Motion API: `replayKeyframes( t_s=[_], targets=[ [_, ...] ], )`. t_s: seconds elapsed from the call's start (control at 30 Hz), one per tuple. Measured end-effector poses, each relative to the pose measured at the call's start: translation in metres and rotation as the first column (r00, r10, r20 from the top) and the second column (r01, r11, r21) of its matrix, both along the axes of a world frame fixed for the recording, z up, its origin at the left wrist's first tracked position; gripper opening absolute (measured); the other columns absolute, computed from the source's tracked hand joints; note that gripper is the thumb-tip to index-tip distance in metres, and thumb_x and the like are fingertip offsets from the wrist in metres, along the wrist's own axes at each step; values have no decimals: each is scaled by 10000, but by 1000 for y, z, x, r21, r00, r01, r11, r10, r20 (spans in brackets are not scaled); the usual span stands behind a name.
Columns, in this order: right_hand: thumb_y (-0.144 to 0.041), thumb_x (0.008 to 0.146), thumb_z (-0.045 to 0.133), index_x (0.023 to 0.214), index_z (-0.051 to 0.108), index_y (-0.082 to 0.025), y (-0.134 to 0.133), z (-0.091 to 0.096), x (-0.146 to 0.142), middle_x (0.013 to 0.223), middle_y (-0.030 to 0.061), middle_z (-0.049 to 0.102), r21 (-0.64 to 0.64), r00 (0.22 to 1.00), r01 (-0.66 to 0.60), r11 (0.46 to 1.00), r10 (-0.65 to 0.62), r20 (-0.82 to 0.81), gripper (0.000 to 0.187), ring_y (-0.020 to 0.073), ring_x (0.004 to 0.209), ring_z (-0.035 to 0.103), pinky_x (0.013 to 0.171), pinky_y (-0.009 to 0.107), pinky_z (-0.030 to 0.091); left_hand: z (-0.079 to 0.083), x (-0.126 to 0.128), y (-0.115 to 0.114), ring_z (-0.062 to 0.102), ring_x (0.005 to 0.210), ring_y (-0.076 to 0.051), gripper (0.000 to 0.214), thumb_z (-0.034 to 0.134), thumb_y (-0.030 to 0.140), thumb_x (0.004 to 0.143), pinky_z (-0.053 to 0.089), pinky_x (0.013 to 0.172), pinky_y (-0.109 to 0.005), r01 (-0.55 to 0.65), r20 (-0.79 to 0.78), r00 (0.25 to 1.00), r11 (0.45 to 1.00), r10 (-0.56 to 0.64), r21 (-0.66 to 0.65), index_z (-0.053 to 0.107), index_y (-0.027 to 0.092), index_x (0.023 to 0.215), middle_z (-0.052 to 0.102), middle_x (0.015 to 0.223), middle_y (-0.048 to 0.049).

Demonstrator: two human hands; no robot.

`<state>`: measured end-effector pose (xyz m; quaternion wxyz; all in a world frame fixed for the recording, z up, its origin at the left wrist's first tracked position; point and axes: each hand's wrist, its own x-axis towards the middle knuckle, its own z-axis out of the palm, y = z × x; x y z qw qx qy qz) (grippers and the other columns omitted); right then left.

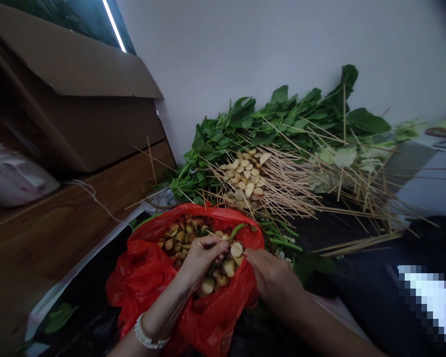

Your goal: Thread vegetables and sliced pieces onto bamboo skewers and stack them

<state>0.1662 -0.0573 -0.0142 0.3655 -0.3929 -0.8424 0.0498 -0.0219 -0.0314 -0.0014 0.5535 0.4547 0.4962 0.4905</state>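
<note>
The left hand point(202, 260) is curling its fingers narrowly around something hidden, while the right hand point(271, 275) is pinching a pale slice point(237, 249) with narrow fingers. Both are working inside a red plastic bag point(144, 292) of similar slices, near scattered bamboo skewers point(278, 183).

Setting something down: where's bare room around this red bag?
Open wooden surface lies left of the red plastic bag, below the cardboard box. Dark sheet lies open right of your right hand, below the wooden skewers. Crowded: above the bag, with sliced pieces and leafy greens.
</note>
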Motion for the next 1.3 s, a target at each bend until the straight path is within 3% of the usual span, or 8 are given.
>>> replayKeyframes(
  t_s=[0.1, 0.2, 0.4, 0.6, 0.87, 1.0, 1.17, 1.3],
  targets=[
    [-114, 918, 410, 1146, 614, -113, -2, -1, 2, 822, 85, 678, 64, 995, 29, 998, -35, 96, 306, 175, 660, 633, 634, 259, 503, 0, 1, 0, 424, 465, -58, 358, 825, 466, 581, 303, 442, -172, -2, -8, 1000, 1000, 2, 8, 694, 133, 569, 579, 523, -4],
    [-134, 943, 380, 1043, 637, -166, 1, 3, 5, 871, 72, 693, 19, 999, 11, 1000, -10, -36, 278, 160, 741, 655, 699, 247, 516, 0, -5, 3, 442, 473, -67, 406, 772, 532, 631, 325, 459, -184, 4, -1, 1000, 998, -4, 68, 698, 134, 588, 600, 545, -12],
    [-156, 958, 422, 1023, 633, -164, 11, 6, 21, 955, 75, 713, 93, 972, 131, 987, -109, -209, 222, 162, 866, 676, 782, 256, 510, -3, -33, 17, 571, 622, -142, 346, 638, 484, 786, 428, 594, -245, -282, -227, 901, 898, 369, 338, 758, 163, 829, 695, 718, -41],
    [-166, 959, 426, 1021, 641, -166, 10, 0, 24, 960, 74, 713, 67, 981, 110, 992, -97, -167, 224, 161, 839, 686, 777, 262, 513, -13, -35, 21, 625, 883, -222, 250, 617, 269, 822, 455, 823, -352, 1, -627, 700, 878, 342, 479, 741, 211, 1031, 714, 929, -73],
    [-194, 964, 409, 1002, 656, -177, 10, 0, 24, 957, 74, 716, 44, 982, 136, 990, -129, -140, 250, 167, 832, 686, 775, 264, 519, -8, -28, 16, 609, 970, -233, 221, 569, 228, 857, 436, 874, -364, 219, -756, 620, 879, 209, 423, 698, 207, 1035, 692, 1019, -77],
    [-200, 964, 406, 1009, 658, -184, 10, -2, 24, 957, 74, 715, 26, 985, 124, 992, -120, -122, 257, 165, 834, 686, 764, 259, 520, -5, -26, 14, 612, 813, -211, 95, 630, 220, 806, 442, 769, -316, 138, -689, 688, 890, 229, 434, 681, 209, 885, 692, 842, -40],
    [-205, 967, 396, 1020, 659, -188, 10, -4, 25, 952, 76, 714, 23, 987, 131, 991, -128, -100, 269, 165, 816, 682, 765, 268, 520, -7, -26, 14, 641, 856, -203, 152, 711, 267, 761, 457, 802, -278, -49, -441, 860, 902, 256, 430, 726, 215, 903, 726, 913, -60],
    [-209, 969, 389, 1004, 662, -193, 9, -3, 24, 958, 74, 710, -23, 989, 128, 992, -129, -74, 276, 170, 832, 678, 801, 280, 512, -6, -28, 16, 642, 735, -145, 232, 765, 309, 717, 497, 705, -235, -178, -67, 979, 966, 193, 188, 735, 178, 906, 720, 848, -44]
  ],
)
